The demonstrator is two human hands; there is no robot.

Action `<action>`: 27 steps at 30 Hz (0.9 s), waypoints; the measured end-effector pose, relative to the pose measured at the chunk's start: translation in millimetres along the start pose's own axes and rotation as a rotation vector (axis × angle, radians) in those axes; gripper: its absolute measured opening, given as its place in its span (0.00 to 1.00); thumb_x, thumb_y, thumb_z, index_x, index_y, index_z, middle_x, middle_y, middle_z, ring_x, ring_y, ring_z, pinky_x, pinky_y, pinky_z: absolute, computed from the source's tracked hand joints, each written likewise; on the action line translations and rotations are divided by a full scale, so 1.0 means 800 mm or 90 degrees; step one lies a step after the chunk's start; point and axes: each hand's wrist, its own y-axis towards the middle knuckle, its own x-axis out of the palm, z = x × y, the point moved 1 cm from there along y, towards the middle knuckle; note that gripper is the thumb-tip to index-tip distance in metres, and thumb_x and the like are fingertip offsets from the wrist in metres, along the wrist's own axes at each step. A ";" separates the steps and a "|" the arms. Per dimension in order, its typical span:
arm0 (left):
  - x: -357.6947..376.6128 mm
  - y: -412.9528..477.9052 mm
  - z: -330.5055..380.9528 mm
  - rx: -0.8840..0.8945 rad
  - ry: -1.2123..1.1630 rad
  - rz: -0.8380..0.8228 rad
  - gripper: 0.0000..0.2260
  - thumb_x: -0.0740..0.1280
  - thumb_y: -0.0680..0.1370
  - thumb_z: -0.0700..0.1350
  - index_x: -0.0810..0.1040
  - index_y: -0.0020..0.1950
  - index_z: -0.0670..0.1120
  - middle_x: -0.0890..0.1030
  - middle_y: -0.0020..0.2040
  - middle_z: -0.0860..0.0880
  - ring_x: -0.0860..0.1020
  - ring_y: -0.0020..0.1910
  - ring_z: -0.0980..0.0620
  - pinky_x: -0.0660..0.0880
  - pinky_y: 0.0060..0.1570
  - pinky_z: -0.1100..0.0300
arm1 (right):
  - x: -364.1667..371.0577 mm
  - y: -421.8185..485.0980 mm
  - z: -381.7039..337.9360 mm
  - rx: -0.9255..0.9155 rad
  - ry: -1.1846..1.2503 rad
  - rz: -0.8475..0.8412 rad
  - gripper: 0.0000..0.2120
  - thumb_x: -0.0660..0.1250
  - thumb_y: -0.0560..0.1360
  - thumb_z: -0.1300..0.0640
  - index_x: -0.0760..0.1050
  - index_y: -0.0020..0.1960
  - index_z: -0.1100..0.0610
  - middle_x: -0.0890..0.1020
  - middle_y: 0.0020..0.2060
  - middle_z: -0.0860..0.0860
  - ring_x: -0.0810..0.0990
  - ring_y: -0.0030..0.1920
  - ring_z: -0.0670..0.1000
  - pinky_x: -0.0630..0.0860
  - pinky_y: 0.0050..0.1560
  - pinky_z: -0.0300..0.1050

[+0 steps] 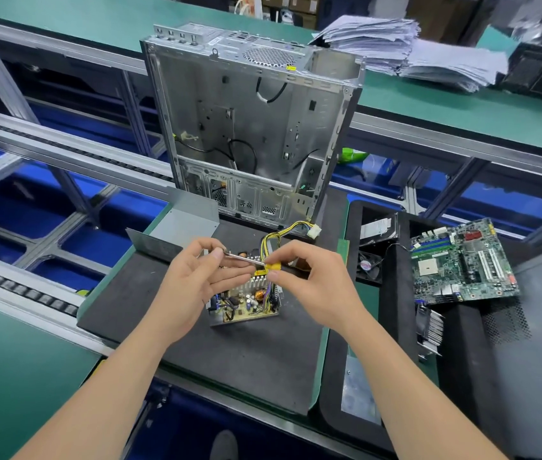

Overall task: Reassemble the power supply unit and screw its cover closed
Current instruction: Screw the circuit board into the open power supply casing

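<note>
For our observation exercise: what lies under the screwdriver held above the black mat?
The open power supply unit, its circuit board, heatsink and copper coil exposed. The left hand and right hand cover its far end.

Power supply board point(246, 303) on mat point(229, 356); case point(253, 127) behind; motherboard point(462, 263) right.

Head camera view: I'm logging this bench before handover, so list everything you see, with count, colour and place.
open power supply unit: one, grey tray with exposed board, centre of mat
yellow-handled screwdriver: one, steel shaft, above the unit
grey metal cover: one, left rear of mat
black foam mat: one, under the unit
empty metal computer case: one, silver, upright behind mat
green motherboard: one, right
black fan: one, left of motherboard
white paper stack: one, far right bench
left hand: pinches the shaft
right hand: pinches the yellow handle
</note>
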 end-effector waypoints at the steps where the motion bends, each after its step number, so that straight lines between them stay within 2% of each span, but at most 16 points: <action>1: 0.000 0.000 0.000 -0.001 -0.020 0.010 0.03 0.59 0.86 0.40 0.71 0.56 0.43 0.83 0.55 0.30 0.84 0.57 0.32 0.83 0.53 0.52 | -0.001 0.000 0.000 0.002 0.007 0.007 0.08 0.78 0.74 0.58 0.84 0.50 0.47 0.84 0.43 0.40 0.82 0.46 0.44 0.72 0.46 0.30; 9: 0.003 0.003 -0.004 -0.016 0.040 0.000 0.03 0.59 0.86 0.37 0.72 0.57 0.41 0.85 0.55 0.33 0.84 0.58 0.35 0.83 0.55 0.53 | -0.006 -0.004 0.001 0.020 0.006 0.006 0.08 0.79 0.74 0.58 0.85 0.50 0.48 0.84 0.43 0.40 0.82 0.45 0.43 0.72 0.46 0.30; 15: -0.002 0.006 -0.003 -0.001 0.195 -0.040 0.04 0.60 0.87 0.39 0.71 0.58 0.39 0.86 0.54 0.38 0.86 0.54 0.38 0.83 0.53 0.54 | -0.009 -0.004 0.006 0.034 -0.007 0.014 0.06 0.79 0.74 0.55 0.86 0.49 0.47 0.85 0.40 0.40 0.83 0.44 0.43 0.73 0.45 0.32; 18: -0.008 0.010 -0.003 0.002 0.267 -0.039 0.03 0.62 0.86 0.40 0.75 0.56 0.44 0.87 0.51 0.39 0.87 0.52 0.40 0.84 0.52 0.50 | -0.009 -0.005 0.010 0.034 -0.008 0.026 0.07 0.80 0.72 0.56 0.86 0.49 0.47 0.86 0.41 0.39 0.84 0.45 0.43 0.73 0.46 0.31; 22: -0.014 0.016 -0.004 0.026 0.385 -0.030 0.08 0.63 0.85 0.41 0.78 0.52 0.53 0.88 0.48 0.45 0.88 0.49 0.45 0.85 0.52 0.49 | -0.009 -0.005 0.011 0.042 -0.001 0.066 0.07 0.81 0.70 0.54 0.86 0.46 0.45 0.85 0.41 0.37 0.81 0.42 0.40 0.70 0.44 0.28; 23: -0.017 0.017 -0.003 0.034 0.422 -0.027 0.08 0.64 0.85 0.42 0.78 0.51 0.55 0.88 0.48 0.48 0.88 0.48 0.47 0.84 0.52 0.49 | -0.009 -0.005 0.013 0.057 0.018 0.067 0.06 0.80 0.71 0.53 0.86 0.46 0.45 0.85 0.41 0.37 0.80 0.42 0.40 0.70 0.45 0.29; 25: -0.021 0.018 -0.001 0.056 0.500 -0.028 0.07 0.66 0.84 0.44 0.79 0.51 0.56 0.88 0.48 0.52 0.87 0.47 0.51 0.84 0.52 0.51 | -0.009 -0.002 0.015 0.100 0.116 0.042 0.03 0.77 0.75 0.55 0.86 0.46 0.47 0.86 0.41 0.43 0.79 0.38 0.42 0.74 0.45 0.38; 27: -0.022 0.018 0.001 0.079 0.559 -0.027 0.06 0.66 0.84 0.45 0.79 0.52 0.57 0.87 0.48 0.57 0.86 0.48 0.56 0.83 0.52 0.58 | -0.010 0.000 0.016 0.124 0.215 0.029 0.02 0.75 0.77 0.58 0.85 0.47 0.52 0.85 0.39 0.52 0.80 0.34 0.50 0.78 0.40 0.44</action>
